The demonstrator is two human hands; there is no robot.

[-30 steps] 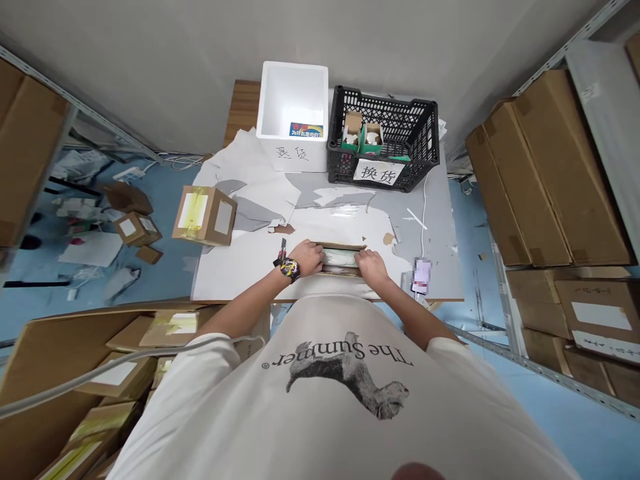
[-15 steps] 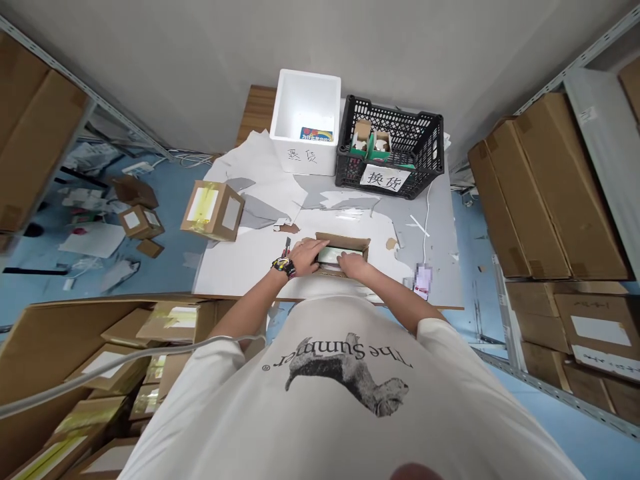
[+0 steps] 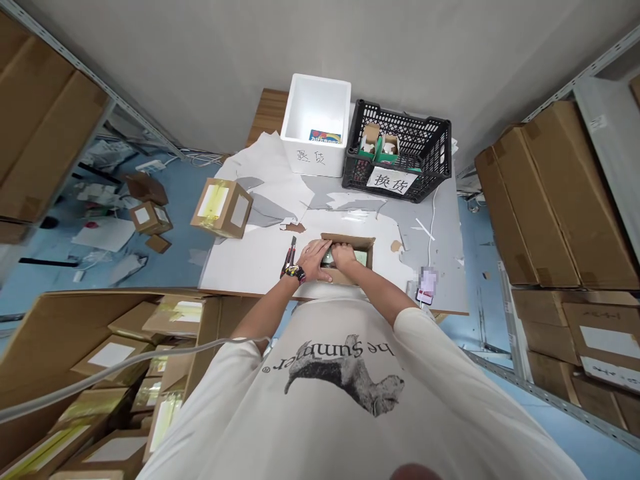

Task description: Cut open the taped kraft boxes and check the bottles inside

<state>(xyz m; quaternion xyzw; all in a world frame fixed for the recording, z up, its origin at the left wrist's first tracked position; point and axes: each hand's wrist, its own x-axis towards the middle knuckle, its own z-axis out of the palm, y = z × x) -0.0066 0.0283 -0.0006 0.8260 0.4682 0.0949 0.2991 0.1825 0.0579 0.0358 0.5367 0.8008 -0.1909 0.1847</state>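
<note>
A small open cardboard box (image 3: pixel 371 244) lies near the table's front edge, with a pale green carton (image 3: pixel 361 257) inside it. My left hand (image 3: pixel 313 259), with a watch at the wrist, grips the box's left end, its thumb near the front wall. Curled fingers of my right hand (image 3: pixel 343 254) reach into the box at the carton's left part; the fingertips are hidden. Just left of my left hand is a red and black utility knife (image 3: pixel 289 255) on the table.
A taped cardboard box (image 3: pixel 221 208) stands at the table's left. Behind are a white foam bin (image 3: pixel 314 161) and a black plastic crate (image 3: pixel 431 160) holding small cartons. A phone (image 3: pixel 427 288) lies front right. A large carton of parcels (image 3: pixel 120 360) is at lower left.
My right hand has moved left along the carton, close to my left hand, and its fingers are more curled. My left thumb has come down towards the box's front wall. The view has shifted slightly.
</note>
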